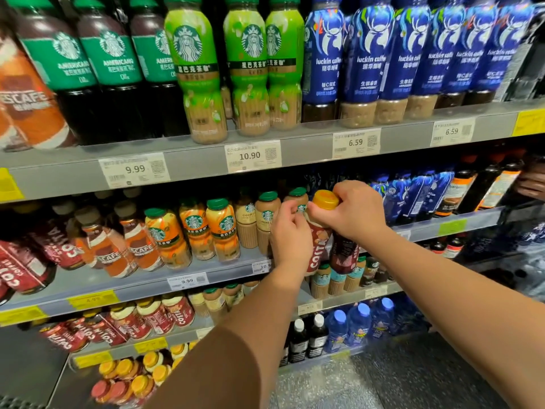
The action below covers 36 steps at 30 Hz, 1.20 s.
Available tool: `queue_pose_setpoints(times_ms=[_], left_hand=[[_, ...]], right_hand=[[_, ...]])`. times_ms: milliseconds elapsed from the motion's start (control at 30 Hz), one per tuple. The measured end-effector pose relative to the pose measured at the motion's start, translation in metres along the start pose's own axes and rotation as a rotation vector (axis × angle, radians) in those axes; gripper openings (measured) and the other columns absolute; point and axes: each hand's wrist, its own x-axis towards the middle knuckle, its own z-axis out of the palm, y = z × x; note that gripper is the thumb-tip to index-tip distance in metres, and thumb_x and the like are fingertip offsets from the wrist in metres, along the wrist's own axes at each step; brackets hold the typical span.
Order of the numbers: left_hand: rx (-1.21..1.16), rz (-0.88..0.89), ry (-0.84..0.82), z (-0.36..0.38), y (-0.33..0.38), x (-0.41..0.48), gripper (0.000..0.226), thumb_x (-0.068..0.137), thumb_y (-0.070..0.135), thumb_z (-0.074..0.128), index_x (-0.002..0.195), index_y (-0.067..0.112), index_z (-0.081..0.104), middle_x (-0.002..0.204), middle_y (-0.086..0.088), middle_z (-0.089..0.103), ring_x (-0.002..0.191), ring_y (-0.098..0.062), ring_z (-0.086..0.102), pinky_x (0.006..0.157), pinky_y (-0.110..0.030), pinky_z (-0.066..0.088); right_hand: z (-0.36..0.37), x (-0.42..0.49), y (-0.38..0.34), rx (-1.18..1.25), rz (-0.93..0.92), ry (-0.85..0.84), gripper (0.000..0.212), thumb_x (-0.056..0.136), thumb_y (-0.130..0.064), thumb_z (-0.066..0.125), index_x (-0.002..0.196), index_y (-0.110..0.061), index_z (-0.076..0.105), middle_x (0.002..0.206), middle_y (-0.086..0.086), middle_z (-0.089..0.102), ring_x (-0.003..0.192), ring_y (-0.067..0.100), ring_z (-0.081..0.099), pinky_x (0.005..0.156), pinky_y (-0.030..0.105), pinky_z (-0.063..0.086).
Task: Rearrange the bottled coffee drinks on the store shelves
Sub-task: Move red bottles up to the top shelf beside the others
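A Costa bottle (318, 249) with a red label and a yellow cap stands tilted in front of the middle shelf (224, 268). My right hand (355, 215) grips it at the neck, just under the cap. My left hand (290, 233) curls its fingers against the bottle's left shoulder. A dark bottle (343, 253) sits right beside it, below my right wrist. Just behind my left hand stand the green-capped Starbucks cheese latte bottles (267, 214). Orange Starbucks bottles (222, 228) are to their left.
The top shelf (194, 160) carries Starbucks Americano, green Starbucks (194, 69) and blue Luckin bottles (368, 60). Nescafe and Costa bottles (59, 243) lean at the middle left. Another person's hand (530, 184) reaches in at the far right. Lower shelves hold more bottles.
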Motion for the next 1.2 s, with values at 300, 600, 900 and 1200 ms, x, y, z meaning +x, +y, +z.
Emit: queue_pose_setpoints(times_ms=[300, 600, 900, 1200], left_hand=[[-0.007, -0.008, -0.310, -0.055, 0.010, -0.018, 0.050, 0.082, 0.018, 0.062, 0.126, 0.033, 0.045, 0.113, 0.004, 0.060, 0.102, -0.012, 0.058, 0.088, -0.029, 0.047], [0.092, -0.012, -0.266, -0.108, 0.062, -0.031, 0.058, 0.077, 0.014, 0.063, 0.125, 0.030, 0.033, 0.091, 0.012, 0.053, 0.084, -0.010, 0.056, 0.068, -0.023, 0.042], [-0.071, -0.029, -0.177, -0.185, 0.113, -0.027, 0.049, 0.074, 0.009, 0.072, 0.113, 0.021, 0.045, 0.096, 0.004, 0.061, 0.091, -0.015, 0.058, 0.075, -0.026, 0.043], [-0.171, 0.025, -0.042, -0.298, 0.134, -0.039, 0.052, 0.073, 0.003, 0.073, 0.108, 0.029, 0.045, 0.092, 0.009, 0.061, 0.087, -0.011, 0.057, 0.081, -0.028, 0.043]], right_hand=[[-0.027, -0.002, -0.050, 0.008, -0.028, 0.030, 0.053, 0.062, -0.070, 0.048, 0.052, -0.019, 0.040, 0.052, -0.005, 0.039, 0.060, 0.018, 0.046, 0.048, 0.028, 0.023], [-0.071, 0.011, -0.109, -0.026, -0.146, -0.017, 0.058, 0.068, -0.071, 0.053, 0.051, -0.018, 0.038, 0.053, -0.001, 0.041, 0.059, 0.023, 0.045, 0.046, 0.028, 0.022], [-0.124, 0.033, -0.195, -0.009, -0.277, 0.023, 0.063, 0.076, -0.074, 0.042, 0.053, -0.015, 0.045, 0.051, 0.000, 0.042, 0.059, 0.024, 0.047, 0.053, 0.029, 0.029], [-0.189, 0.041, -0.323, 0.058, -0.171, 0.181, 0.064, 0.092, -0.062, 0.031, 0.057, -0.012, 0.053, 0.058, 0.007, 0.044, 0.069, 0.032, 0.048, 0.059, 0.032, 0.029]])
